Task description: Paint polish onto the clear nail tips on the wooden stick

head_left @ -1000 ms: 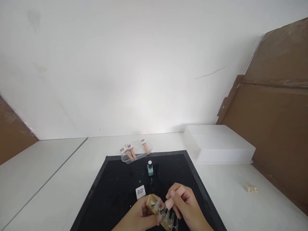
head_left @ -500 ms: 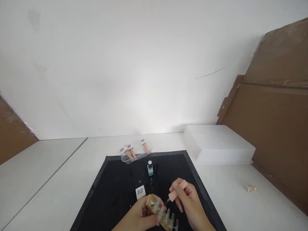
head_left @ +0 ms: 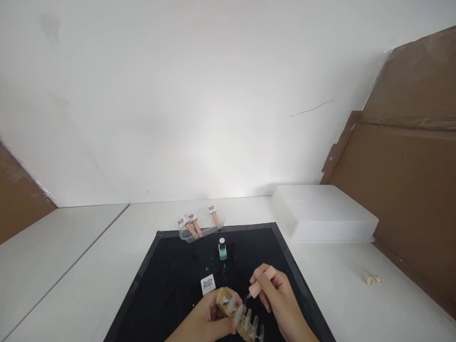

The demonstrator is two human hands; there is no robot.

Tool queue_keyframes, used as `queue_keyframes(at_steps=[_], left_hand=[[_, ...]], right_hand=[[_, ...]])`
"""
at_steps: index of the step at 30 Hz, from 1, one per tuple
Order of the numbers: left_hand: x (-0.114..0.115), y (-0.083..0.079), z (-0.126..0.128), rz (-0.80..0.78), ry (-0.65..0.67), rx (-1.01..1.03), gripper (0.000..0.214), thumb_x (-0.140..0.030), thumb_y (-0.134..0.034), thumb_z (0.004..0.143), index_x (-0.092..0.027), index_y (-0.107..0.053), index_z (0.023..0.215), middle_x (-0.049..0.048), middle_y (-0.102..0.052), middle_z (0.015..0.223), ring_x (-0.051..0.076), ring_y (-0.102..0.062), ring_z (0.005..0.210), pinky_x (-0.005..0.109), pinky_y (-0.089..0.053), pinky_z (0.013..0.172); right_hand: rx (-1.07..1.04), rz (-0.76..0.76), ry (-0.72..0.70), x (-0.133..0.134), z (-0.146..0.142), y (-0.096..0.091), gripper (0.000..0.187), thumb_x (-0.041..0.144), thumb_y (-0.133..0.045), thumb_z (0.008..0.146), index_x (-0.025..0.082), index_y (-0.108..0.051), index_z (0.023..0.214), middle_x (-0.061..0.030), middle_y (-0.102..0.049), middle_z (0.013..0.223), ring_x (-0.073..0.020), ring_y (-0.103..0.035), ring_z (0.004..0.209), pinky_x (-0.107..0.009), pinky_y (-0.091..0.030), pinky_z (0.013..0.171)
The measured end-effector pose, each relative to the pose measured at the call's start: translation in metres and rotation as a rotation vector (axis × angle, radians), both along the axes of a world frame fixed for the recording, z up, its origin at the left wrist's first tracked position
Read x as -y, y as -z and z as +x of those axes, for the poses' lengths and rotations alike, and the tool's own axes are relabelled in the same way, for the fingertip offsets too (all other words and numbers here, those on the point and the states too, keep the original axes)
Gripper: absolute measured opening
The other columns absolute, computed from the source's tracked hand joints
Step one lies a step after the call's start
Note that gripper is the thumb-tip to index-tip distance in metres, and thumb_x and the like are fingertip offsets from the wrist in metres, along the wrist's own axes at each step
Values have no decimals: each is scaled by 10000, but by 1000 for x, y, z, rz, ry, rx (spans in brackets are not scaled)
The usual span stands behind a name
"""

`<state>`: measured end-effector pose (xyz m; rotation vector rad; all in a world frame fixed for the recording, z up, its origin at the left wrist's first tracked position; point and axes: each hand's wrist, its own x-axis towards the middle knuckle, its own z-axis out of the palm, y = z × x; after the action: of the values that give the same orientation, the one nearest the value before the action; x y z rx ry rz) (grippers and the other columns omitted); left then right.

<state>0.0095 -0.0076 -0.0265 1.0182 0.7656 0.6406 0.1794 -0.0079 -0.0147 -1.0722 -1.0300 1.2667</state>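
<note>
My left hand [head_left: 210,317] grips a wooden stand [head_left: 223,296] that carries a row of several clear nail tips [head_left: 248,319], tilted down to the right. Between the fingers of my right hand [head_left: 281,297] is a nail polish brush [head_left: 261,282] with a pink cap, its dark bristles pointing down-left. The bristle end is close to one of the nail tips; whether it touches I cannot tell. Just behind my left hand lies a white square-topped bottle [head_left: 208,284] with a printed label, its lower part hidden by the hand.
A green polish bottle [head_left: 223,250] with a white cap stands on the black mat [head_left: 171,270]. Behind it, a clear tray [head_left: 203,235] holds 3 pink-capped bottles. A white plastic bin [head_left: 327,213] sits at the right, with small beige rings [head_left: 370,280] in front of it.
The brush in my right hand has shifted very slightly to the left. My left hand and the stand stay practically where they were.
</note>
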Motion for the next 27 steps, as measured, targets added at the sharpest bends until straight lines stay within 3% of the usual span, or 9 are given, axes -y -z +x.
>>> queue_keyframes(at_steps=[4, 7, 12, 20, 27], left_hand=[[2, -6, -1, -8, -2, -38, 404, -402, -776, 556, -163, -589, 823, 36, -594, 827, 146, -510, 754, 289, -396, 695], [1, -7, 0, -31, -8, -35, 428, -400, -780, 549, -169, -583, 850, 35, -602, 850, 138, -511, 744, 289, -402, 695], [-2, -1, 0, 21, 9, -40, 378, -355, -780, 567, -164, -572, 818, -9, -555, 717, 115, -499, 680, 269, -393, 670], [0, 1, 0, -10, 2, -4, 476, -402, -789, 535, -161, -555, 872, 41, -604, 856, 131, -509, 722, 285, -401, 676], [-3, -1, 2, 31, 19, -40, 378, -347, -779, 569, -161, -556, 811, -20, -543, 695, 107, -486, 657, 267, -392, 663]], right_hand=[[-45, -22, 21, 0, 1, 1, 438, 569, -591, 734, 144, -574, 632, 81, -396, 407, -42, -233, 340, -181, -158, 359], [-56, 26, -80, 2, 1, -1, 441, 565, -573, 754, 138, -582, 648, 77, -407, 422, -40, -248, 339, -180, -173, 361], [-30, 68, -265, 5, -2, -4, 458, 577, -570, 744, 132, -590, 633, 28, -517, 475, -39, -305, 334, -178, -212, 353], [-15, 44, -90, 2, 0, -2, 433, 538, -585, 757, 132, -575, 608, 43, -490, 486, -29, -271, 340, -180, -181, 363], [-13, 87, -296, 5, -1, -1, 460, 579, -574, 739, 132, -578, 630, 50, -471, 438, -31, -298, 310, -169, -205, 335]])
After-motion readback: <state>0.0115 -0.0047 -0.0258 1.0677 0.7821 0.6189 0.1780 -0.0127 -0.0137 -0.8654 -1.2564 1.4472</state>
